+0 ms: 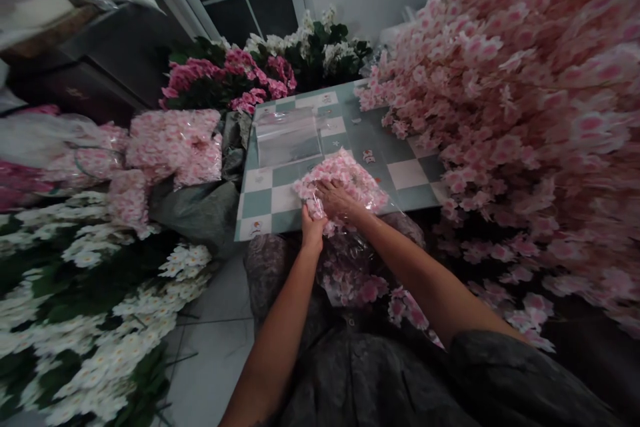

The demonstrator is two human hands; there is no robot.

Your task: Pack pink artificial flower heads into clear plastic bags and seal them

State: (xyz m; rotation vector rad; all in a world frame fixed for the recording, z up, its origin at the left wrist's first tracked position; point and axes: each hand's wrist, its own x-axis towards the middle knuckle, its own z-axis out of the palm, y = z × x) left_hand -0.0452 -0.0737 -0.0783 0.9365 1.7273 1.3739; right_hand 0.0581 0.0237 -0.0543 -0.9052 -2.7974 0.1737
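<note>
A clear plastic bag (363,181) filled with pale pink artificial flowers lies at the table's near edge. My left hand (313,227) is closed on the bag's near left edge, thumb up along its side. My right hand (336,200) rests flat on top of the bag, fingers stretched out and pressing on the plastic. More pink flowers (350,280) in clear plastic are at my lap, below the table edge. Flat clear plastic bags (289,137) lie on the table beyond my hands.
The table (257,203) has a green and white checked cover. A big mass of pink blossom branches (500,93) crowds the right side. Filled flower bags (173,147) and white flowers (100,320) stand at left. Magenta flowers (235,77) and white blooms (335,50) are behind the table.
</note>
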